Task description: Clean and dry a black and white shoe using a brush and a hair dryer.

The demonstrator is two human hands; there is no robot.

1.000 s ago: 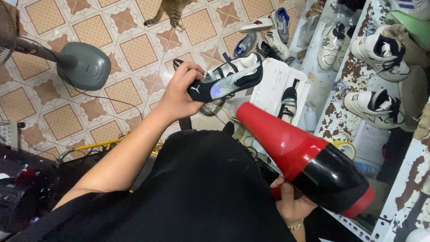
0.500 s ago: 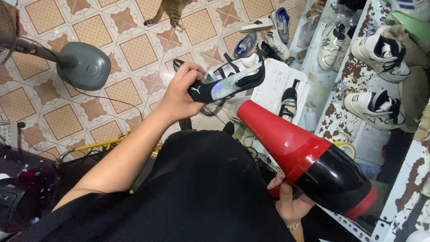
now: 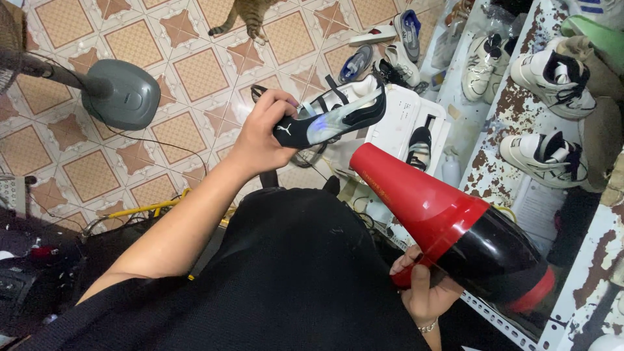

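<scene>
A: What lies around the person?

B: A grey, domed fan base (image 3: 120, 93) stands on the tiled floor (image 3: 71, 149) at the left, with a striped cat (image 3: 250, 12) near the top edge. Loose sneakers (image 3: 403, 39) lie beyond a white plastic box (image 3: 406, 120). At the right, rusty white metal shelves (image 3: 513, 107) carry white and black sneakers (image 3: 552, 75). The person's black-clothed lap fills the foreground and hides whatever is beneath it.

A: And the hands?

B: The left hand (image 3: 260, 133), arm stretched forward, grips a black and white sports shoe with a pale translucent side panel (image 3: 338, 116) by its toe, held in the air over the floor. The right hand (image 3: 426, 296), low and close to the body, is wrapped around a large red and black hair dryer (image 3: 448, 231), whose red nozzle points up toward the shoe without touching it.
</scene>
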